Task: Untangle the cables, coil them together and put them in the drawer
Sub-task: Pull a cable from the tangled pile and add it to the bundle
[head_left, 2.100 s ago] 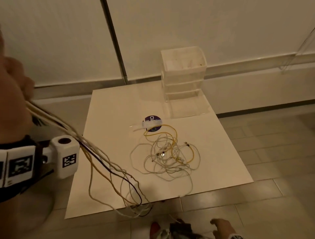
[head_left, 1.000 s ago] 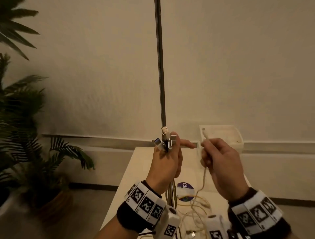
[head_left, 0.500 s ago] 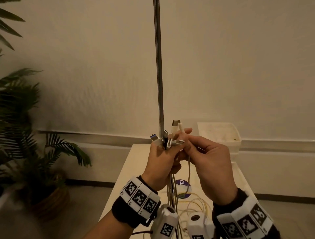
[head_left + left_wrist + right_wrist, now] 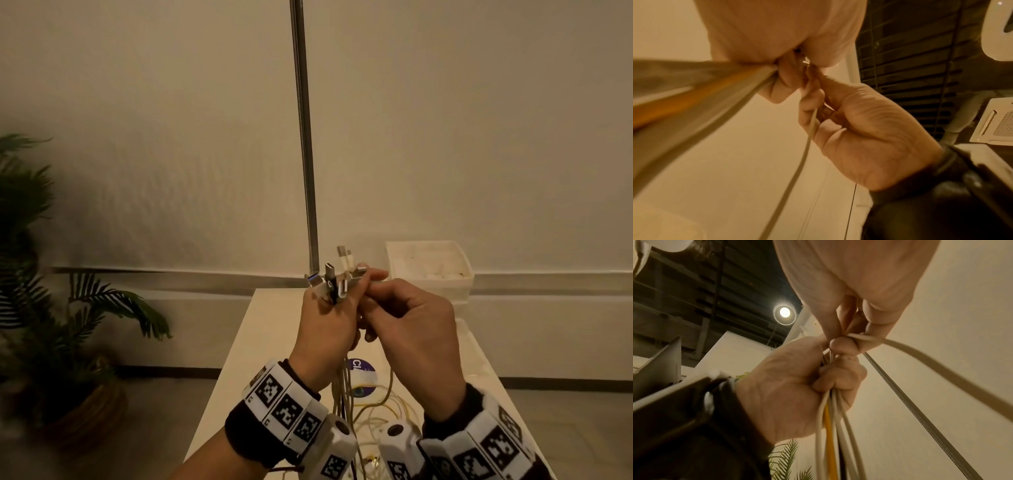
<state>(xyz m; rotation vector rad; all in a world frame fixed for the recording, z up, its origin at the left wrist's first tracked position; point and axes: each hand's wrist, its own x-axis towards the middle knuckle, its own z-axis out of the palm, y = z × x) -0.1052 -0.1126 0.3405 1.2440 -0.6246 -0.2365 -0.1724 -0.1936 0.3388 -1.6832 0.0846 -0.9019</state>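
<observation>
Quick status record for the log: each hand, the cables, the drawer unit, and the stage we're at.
left hand: grips the cable bundle upright, plugs fanned out above the fist
right hand: pinches one white cable at the left hand's fingertips
loose cables: lengths lie tangled on the white board
drawer unit: at the board's far right; no cables seen inside
stage: gathering ends; coiling not started

Smooth plastic-sheathed cables (image 4: 838, 426) end in shiny metal plugs (image 4: 337, 279); ribbed metal pole (image 4: 305, 137).

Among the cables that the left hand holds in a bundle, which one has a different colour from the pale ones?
The yellow cable. It hangs from the left hand between white cables; a dark one beside it is mostly hidden.
</observation>
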